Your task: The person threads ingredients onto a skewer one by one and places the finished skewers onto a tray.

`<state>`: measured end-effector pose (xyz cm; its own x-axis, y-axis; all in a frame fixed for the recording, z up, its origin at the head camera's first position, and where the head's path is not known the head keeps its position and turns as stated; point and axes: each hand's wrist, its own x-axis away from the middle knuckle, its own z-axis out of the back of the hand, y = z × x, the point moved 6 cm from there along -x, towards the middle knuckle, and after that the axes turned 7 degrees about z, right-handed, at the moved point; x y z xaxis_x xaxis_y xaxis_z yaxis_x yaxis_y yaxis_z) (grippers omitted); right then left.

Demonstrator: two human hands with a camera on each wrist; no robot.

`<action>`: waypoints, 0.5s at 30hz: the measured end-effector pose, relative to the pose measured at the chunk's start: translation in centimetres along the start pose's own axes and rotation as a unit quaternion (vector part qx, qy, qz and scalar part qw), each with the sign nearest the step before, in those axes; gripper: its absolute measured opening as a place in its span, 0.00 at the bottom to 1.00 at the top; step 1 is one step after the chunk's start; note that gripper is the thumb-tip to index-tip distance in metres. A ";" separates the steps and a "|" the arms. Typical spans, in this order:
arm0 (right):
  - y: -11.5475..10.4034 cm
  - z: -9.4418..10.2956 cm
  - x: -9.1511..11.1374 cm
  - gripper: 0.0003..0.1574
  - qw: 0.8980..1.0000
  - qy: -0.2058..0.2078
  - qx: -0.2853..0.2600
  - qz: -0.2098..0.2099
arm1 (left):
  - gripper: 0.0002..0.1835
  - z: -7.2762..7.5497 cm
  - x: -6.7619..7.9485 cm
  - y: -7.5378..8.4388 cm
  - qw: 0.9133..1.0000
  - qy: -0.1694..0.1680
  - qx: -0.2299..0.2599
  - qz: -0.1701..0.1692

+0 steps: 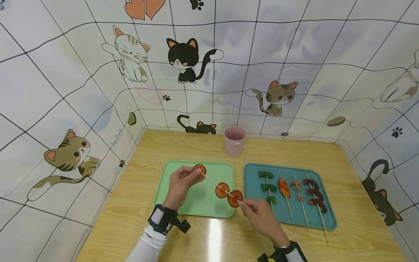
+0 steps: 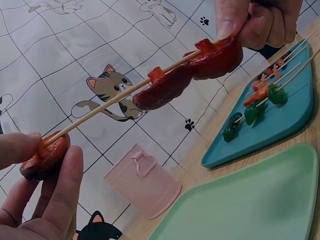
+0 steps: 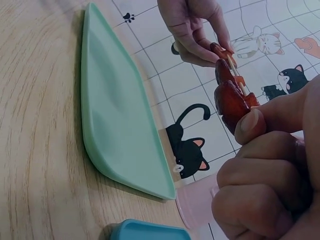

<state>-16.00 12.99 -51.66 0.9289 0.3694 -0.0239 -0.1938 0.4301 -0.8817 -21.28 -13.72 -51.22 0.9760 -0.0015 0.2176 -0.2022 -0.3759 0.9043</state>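
A thin wooden skewer (image 2: 107, 104) is held in the air between both hands, over the green tray (image 1: 196, 213) and its right edge. Two glossy brown mushroom caps (image 1: 222, 190) are threaded on it toward the right hand. My left hand (image 1: 180, 183) pinches another brown mushroom cap (image 2: 47, 159) at the skewer's left end, thumb on one side and fingers on the other. With thumb and curled fingers, my right hand (image 1: 262, 218) grips the skewer's other end, close against the nearest cap (image 3: 232, 105). That end of the stick is mostly hidden.
To the right lies a blue tray (image 1: 253, 171) bearing several skewers: green pieces (image 1: 268, 187), an orange-brown piece (image 1: 283, 187), small pinkish pieces (image 1: 297, 183) and dark red curved pieces (image 1: 314, 192). A pink cup (image 1: 234, 143) stands behind, near the cat-patterned wall covering.
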 end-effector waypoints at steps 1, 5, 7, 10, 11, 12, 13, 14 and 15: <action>0.1 0.0 0.0 0.28 1.000 0.001 -0.001 -0.001 | 0.12 0.0 0.0 -0.1 1.000 0.000 -0.003 0.002; 0.4 -0.1 0.0 0.28 1.000 0.006 -0.002 -0.004 | 0.12 0.0 -0.1 -0.3 1.000 0.004 -0.010 0.009; 0.5 -0.3 0.0 0.28 1.000 0.009 -0.006 -0.004 | 0.11 0.0 -0.1 -0.3 1.000 0.005 -0.010 0.006; 0.6 -0.6 0.0 0.28 1.000 0.011 -0.012 0.002 | 0.12 -0.6 -0.1 -0.5 1.000 -0.011 -0.016 0.010; 0.6 -0.7 -0.1 0.28 1.000 0.012 -0.013 0.006 | 0.12 -0.8 0.0 -0.6 1.000 -0.019 -0.019 0.012; 0.5 -0.8 -0.1 0.28 1.000 0.014 -0.013 0.010 | 0.13 -0.9 0.0 -0.8 0.999 -0.024 -0.022 0.014; 0.5 -0.9 -0.2 0.28 1.000 0.015 -0.013 0.014 | 0.13 -1.0 0.0 -0.9 0.999 -0.028 -0.025 0.015; 0.5 -1.0 -0.2 0.28 1.000 0.016 -0.012 0.018 | 0.13 -1.2 0.0 -1.0 0.999 -0.032 -0.024 0.017; 0.5 -1.0 -0.3 0.28 1.000 0.017 -0.013 0.020 | 0.13 -1.2 0.0 -1.1 0.999 -0.032 -0.025 0.017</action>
<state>-16.03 12.22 -52.54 0.9309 0.3574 -0.0747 -0.2229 0.3943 -0.8915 -21.15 -12.18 -51.77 0.9715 -0.0725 0.2255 -0.2368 -0.3272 0.9148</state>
